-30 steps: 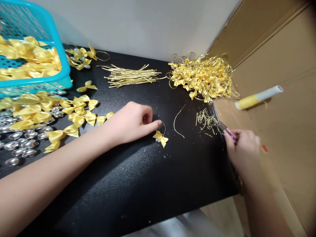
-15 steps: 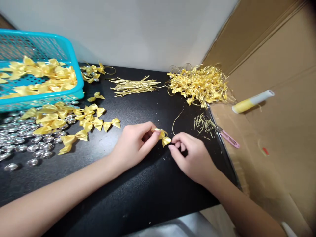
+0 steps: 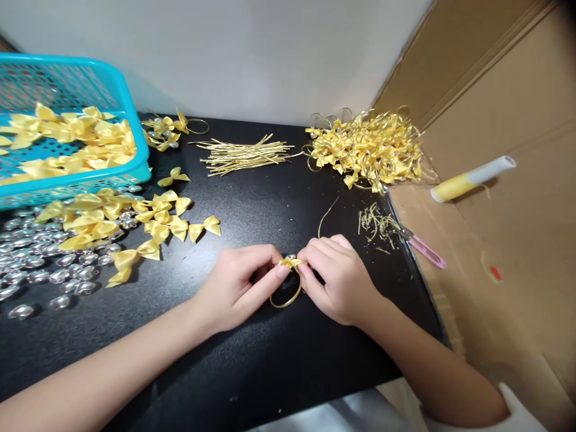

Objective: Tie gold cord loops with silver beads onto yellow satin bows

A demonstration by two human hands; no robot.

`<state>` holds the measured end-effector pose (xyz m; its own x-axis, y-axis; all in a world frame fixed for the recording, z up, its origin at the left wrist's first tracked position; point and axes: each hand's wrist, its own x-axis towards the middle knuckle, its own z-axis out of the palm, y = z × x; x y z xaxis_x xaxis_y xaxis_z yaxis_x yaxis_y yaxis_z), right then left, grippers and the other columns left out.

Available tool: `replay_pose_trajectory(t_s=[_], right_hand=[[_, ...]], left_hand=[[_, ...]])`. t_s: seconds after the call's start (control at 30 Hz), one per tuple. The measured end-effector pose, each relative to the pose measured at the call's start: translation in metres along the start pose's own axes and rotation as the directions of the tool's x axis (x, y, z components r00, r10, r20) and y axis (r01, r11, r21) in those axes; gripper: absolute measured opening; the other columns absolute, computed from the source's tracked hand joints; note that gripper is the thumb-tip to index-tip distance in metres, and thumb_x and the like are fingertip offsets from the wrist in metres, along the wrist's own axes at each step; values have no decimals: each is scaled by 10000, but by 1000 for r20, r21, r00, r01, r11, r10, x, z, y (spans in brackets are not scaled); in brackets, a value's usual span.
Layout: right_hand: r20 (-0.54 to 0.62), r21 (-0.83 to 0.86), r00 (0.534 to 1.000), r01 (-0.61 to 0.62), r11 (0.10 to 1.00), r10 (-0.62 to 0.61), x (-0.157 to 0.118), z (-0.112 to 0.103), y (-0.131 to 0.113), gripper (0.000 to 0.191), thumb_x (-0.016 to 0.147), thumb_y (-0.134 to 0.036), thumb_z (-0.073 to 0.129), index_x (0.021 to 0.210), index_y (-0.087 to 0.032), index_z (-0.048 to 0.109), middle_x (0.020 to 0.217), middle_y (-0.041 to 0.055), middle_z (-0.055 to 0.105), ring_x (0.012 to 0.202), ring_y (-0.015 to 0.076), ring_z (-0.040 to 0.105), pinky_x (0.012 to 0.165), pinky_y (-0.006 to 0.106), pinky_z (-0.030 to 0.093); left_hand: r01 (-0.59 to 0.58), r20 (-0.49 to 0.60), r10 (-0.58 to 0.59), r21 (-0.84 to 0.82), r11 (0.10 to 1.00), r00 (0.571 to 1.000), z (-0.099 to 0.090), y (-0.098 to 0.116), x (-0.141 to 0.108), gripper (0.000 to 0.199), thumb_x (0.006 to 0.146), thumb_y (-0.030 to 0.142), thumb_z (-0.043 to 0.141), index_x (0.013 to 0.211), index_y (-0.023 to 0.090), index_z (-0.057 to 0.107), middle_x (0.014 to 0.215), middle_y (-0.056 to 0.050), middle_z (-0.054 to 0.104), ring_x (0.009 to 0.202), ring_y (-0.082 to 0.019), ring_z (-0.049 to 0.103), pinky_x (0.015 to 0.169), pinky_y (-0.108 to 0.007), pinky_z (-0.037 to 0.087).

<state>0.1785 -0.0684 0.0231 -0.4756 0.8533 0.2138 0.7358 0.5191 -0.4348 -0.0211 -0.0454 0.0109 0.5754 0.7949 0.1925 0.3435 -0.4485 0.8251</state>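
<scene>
Between left hand (image 3: 245,282) and right hand (image 3: 335,276): small bow (image 3: 292,263) yellow, wire loop (image 3: 285,305) shiny gold. Beneath hands: table (image 3: 252,378) plain black. Left of hands: basket (image 3: 132,114) turquoise, perforated pattern; loose bows (image 3: 204,228) yellow; beads (image 3: 60,276) glossy silver. Beyond hands: wire bundle (image 3: 245,154) gold, wall (image 3: 252,66) pale grey. Right of hands: cutter handle (image 3: 427,250) pink, tube (image 3: 472,178) part yellow, part white, cardboard (image 3: 517,234) brown.

There are two hands (image 3: 245,285) (image 3: 337,277), one basket (image 3: 129,108), one tube (image 3: 472,179), dozens of bows (image 3: 205,227).
</scene>
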Motion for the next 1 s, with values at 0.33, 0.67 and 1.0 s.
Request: replay_pose_trajectory(t_s=[0.33, 0.67, 1.0], right_hand=[[-97, 377, 984, -99, 921, 146, -4, 9, 1, 178, 956, -178, 482, 796, -188, 560, 735, -8, 619, 692, 114, 570, 680, 255, 392], [-336, 198, 931, -78, 977, 143, -4, 19, 4, 91, 865, -194, 614, 794, -205, 558, 733, 0, 616, 689, 142, 555, 677, 289, 416], [-263, -31, 964, -54, 998, 44, -2, 24, 1, 215, 926, -202, 435, 795, -179, 604, 707, 19, 634, 652, 155, 526, 688, 327, 325]], left_hand=[[-83, -83, 89, 76, 994, 993, 7, -4, -1, 253, 943, 135, 460, 704, 179, 532, 572, 53, 485, 492, -68, 461, 497, -173, 362], [2, -142, 4, 46, 999, 990, 9, -4, 1, 286, 945, 136, 479, 683, 157, 591, 576, 42, 566, 502, -62, 514, 523, -173, 392], [-117, -124, 136, 154, 981, 983, 15, -6, 1, 219, 933, 99, 485, 728, 163, 528, 610, 47, 490, 528, -65, 469, 531, -163, 383]])
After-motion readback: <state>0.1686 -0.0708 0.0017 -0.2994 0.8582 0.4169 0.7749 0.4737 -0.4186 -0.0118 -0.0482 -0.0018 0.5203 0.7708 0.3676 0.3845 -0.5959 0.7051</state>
